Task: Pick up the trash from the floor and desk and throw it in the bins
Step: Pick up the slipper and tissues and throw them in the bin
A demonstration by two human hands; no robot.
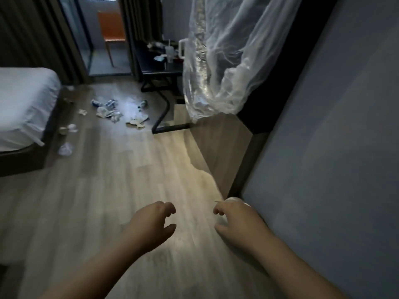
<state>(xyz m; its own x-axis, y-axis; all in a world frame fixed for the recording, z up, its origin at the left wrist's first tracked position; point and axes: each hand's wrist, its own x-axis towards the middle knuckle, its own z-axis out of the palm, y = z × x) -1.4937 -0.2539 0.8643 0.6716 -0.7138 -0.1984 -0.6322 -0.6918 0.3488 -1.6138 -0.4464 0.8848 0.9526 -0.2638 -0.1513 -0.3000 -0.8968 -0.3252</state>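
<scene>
While both hands hang low in the near foreground with nothing in them, the job looks barely begun: this is the approach, before any pickup. The left hand (152,223) and the right hand (234,219) each have loosely curled fingers (170,207), thumb apart from the rest, empty.

Most of the trash (110,110) lies far off on the wooden floor (129,169), left of centre: crumpled paper, flattened wrappers and what seem to be small bottles. A few more scraps (67,139) sit along the foot of the bed (23,104) at the left. On the dark surface (159,65) at the far side stand a cup (169,53) and other clutter. A clear plastic bag (218,61) hangs at the upper right. No bins are in view.

Next, I judge, comes walking forward to the floor pile, crouching, and closing on the nearest piece; the bins must also be found.
</scene>
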